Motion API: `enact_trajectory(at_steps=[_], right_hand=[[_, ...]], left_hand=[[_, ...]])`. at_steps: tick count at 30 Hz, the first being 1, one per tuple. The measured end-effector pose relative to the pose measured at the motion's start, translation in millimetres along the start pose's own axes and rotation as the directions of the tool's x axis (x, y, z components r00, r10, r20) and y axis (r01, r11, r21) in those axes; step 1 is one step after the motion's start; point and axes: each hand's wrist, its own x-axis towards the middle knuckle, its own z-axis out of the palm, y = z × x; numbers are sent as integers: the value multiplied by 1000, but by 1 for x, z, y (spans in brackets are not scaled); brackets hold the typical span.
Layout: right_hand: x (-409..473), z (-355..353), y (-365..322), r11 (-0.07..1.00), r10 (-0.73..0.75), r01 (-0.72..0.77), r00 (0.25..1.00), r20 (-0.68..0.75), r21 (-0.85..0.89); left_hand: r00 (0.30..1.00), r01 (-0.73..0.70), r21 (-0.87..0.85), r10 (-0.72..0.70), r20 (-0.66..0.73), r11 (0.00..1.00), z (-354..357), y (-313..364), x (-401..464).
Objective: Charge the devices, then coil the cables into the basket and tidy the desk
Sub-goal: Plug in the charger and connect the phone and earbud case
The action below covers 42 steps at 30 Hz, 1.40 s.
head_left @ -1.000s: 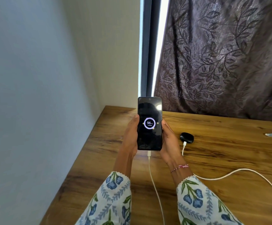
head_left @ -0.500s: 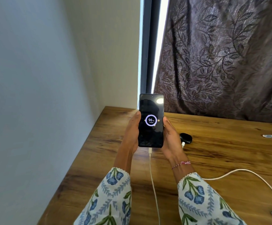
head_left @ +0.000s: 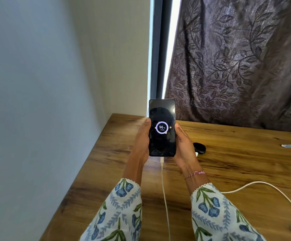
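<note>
Two floral sleeves [head_left: 120, 211] frame a white cable [head_left: 164, 197] that runs up to the base of a phone [head_left: 162, 127], held upright above the wooden desk [head_left: 245, 162]. The left hand [head_left: 142, 141] and right hand [head_left: 183, 145] clasp its edges, fingers curled behind it and thumbs along the sides. The screen reads 96 percent, so charging appears under way. Beyond the right hand, a black case [head_left: 200, 148] lies on the desk with a second cable [head_left: 263, 186] trailing right. Coiling and tidying seem still ahead; no basket is visible.

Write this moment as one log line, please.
left hand + right hand: grip phone | white cable: plugged in | screen: 96 percent | black case: on desk
</note>
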Motion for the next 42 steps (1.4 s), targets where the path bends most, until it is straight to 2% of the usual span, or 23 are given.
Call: enact_trajectory(at_steps=[11, 18, 24, 29, 34, 38, 42], right_hand=[[-2, 3, 2, 1000, -4, 3, 1000, -11, -24], [-2, 5, 3, 1000, 15, -16, 999, -37, -24], [2, 5, 7, 1000, 3, -3, 1000, 0, 26], [12, 2, 20, 999, 15, -17, 998, -64, -44], [29, -8, 48, 993, 80, -92, 985, -150, -72], [42, -14, 66, 982, 176, -185, 964, -200, -27], [52, -19, 84, 954, 216, -264, 933, -287, -143]], left_hand=[[1000, -12, 1, 12, -22, 1000, -4, 0, -3], [1000, 11, -44, -11, 15, 999, -7, 2, -4], [998, 10, -94, -4, 57, 996, -10, 2, -3], [996, 67, -167, -74, -39, 984, -15, -6, 3], [958, 47, -212, -104, -268, 976, -32, -27, 15], [912, 176, -242, -250, -325, 954, -54, -38, 26], [825, 332, -161, -368, -428, 930, -77, -36, 42]])
